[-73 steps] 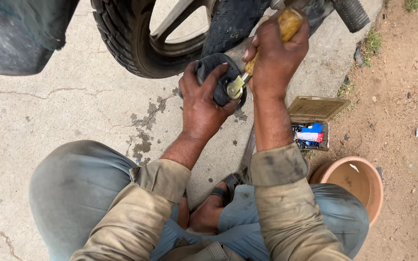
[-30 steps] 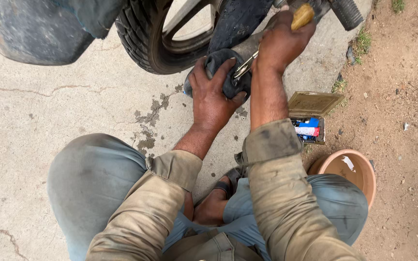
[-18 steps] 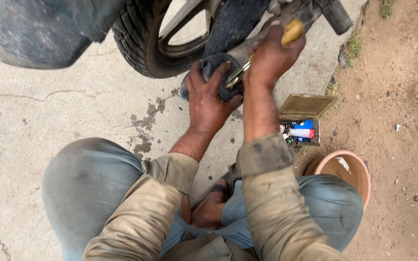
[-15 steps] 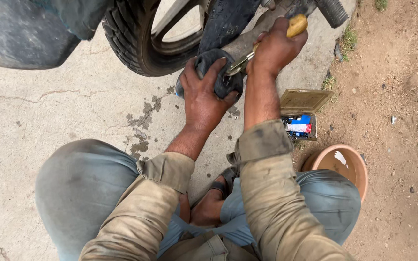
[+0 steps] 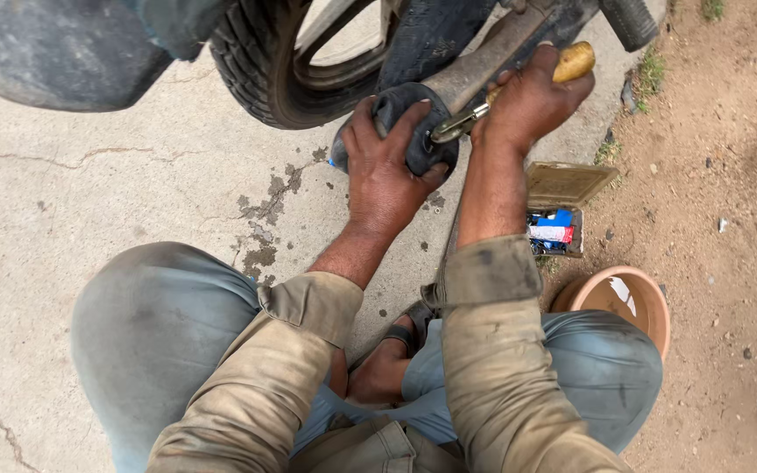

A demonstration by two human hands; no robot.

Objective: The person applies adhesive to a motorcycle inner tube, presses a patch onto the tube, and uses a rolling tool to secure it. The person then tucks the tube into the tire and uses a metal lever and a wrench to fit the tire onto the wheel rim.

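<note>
A dark fender [image 5: 54, 52] is seen top left over cracked concrete floor [image 5: 89, 193]; a black tyre [image 5: 251, 70] stands just right of it; oil stains [image 5: 260, 223] are spotted on the floor below the tyre. The left hand [image 5: 387, 171] is cupped round a black rubber boot [image 5: 413, 123] at the end of a grey metal arm [image 5: 492, 57], fingers wrapped tight, thumb under; the boot is held just below the wheel, off the floor. The right hand [image 5: 527, 105] is closed firmly on a yellow-handled screwdriver [image 5: 571, 61]; its metal tip is set against the boot's edge. The step is judged as prying or seating the boot; steady bracing and small levering would be called for next. An open small box [image 5: 558, 206] lies near, right of the forearm; a terracotta bowl [image 5: 650, 307] sits beside the right knee on dirt.
</note>
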